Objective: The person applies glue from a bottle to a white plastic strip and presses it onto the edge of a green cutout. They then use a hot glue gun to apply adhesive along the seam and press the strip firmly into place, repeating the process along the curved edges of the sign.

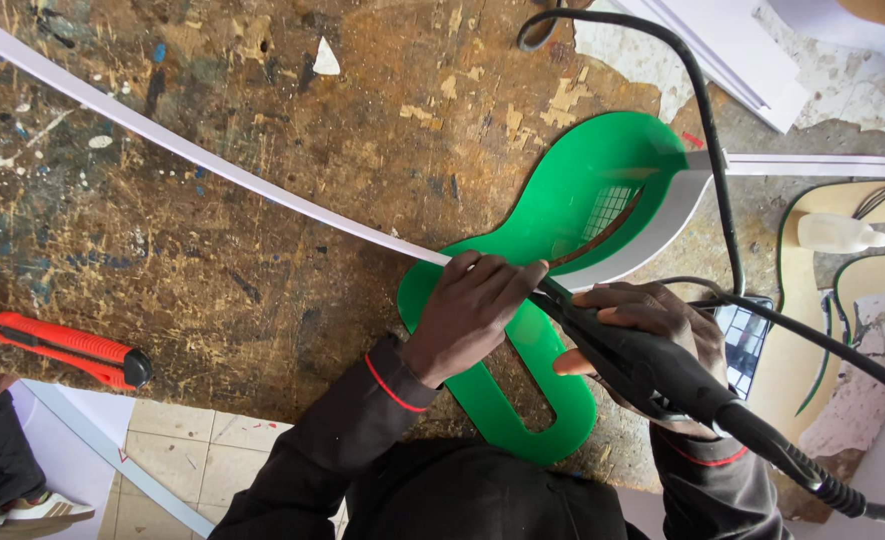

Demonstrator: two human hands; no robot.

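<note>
Worn wooden workbench [262, 200] fills most of our view, brown, scratched, flecked with paint spots and torn paper scraps. Tiled floor shows past its near edge, lower left.

We see a flat green plastic shape [562, 200] lying on the bench right of centre, curvy outline with cut-out openings; its near lobe reaches toward the body. A long white strip [212, 165] runs from the far left corner diagonally down to the green piece and wraps around its far right edge as an upright white band.

Left hand [467, 315], dark sleeve with a red cuff line, lies palm down on the green shape, fingers pressed flat where the strip meets its edge; pressing, not closed round anything.

Right hand [652, 335] is wrapped round a black corded tool [642, 365], firm fist grip on the handle. The tool's tip points far-left, ending just beside the left fingertips at the strip. We cannot tell what kind of tool tip it is. Its thick black cable [707, 150] loops away over the far right of the bench and also trails off to the near right.

Red utility knife [57, 350] lies near the left bench edge, well apart from both hands. A small clear plastic bottle [842, 233] lies on its side at the right, on pale cut boards. White sheets sit in the far right corner. Someone's dark trouser leg and pale shoe [7, 490] show on the floor, lower left.
</note>
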